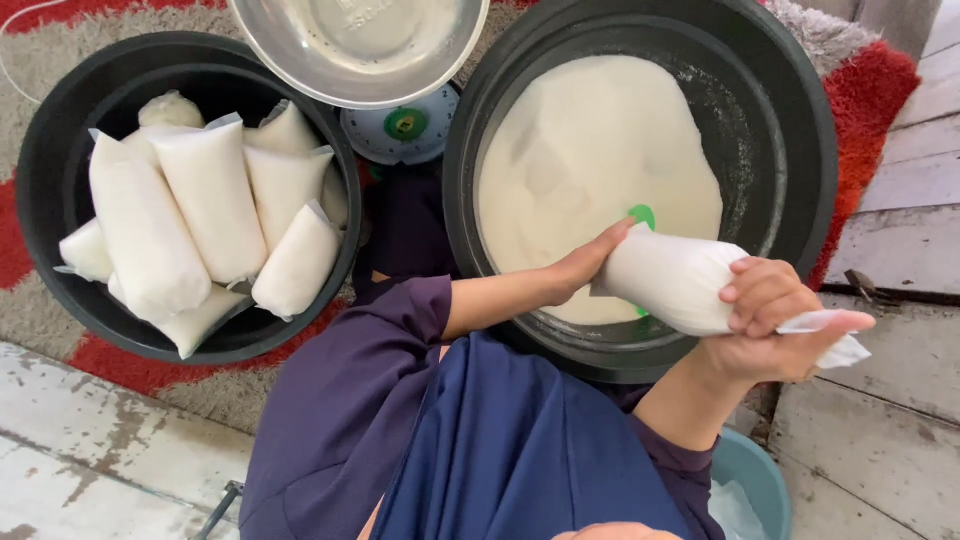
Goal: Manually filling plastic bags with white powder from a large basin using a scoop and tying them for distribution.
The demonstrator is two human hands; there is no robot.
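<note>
Filled clear bag (672, 280) of white powder lies sideways over the near rim of the big tub (800, 150), held betw. both hands. Right hand (775, 325) has a closed grip on the bag's neck, fingers curled over it, twisted loose end sticking out to the right. Left hand (585, 265) presses the bag's bottom end, thumb and fingers on it; grip there is closed on the bag too.

Tub is black, round, approx. half covered w/ a flat mound of the same white powder (590, 160). 1 green scoop (641, 215) just shows behind the bag, mostly hidden.

Left of it, a 2nd black tub (40, 160) holds filled bags (215, 200) stacked upright and leaning; 8 or so visible, exact count unclear as some are covered.

Betw. the 2 tubs at top: 1 steel bowl (360, 45) sitting on 1 dial scale (405, 125), pale face w/ green centre.

All on a red-and-grey rug (870, 70) over worn plank floor (900, 420). 1 teal bucket (755, 475) near the person's right elbow, partly in view. Person wears purple sleeves w/ blue cloth over the lap.
</note>
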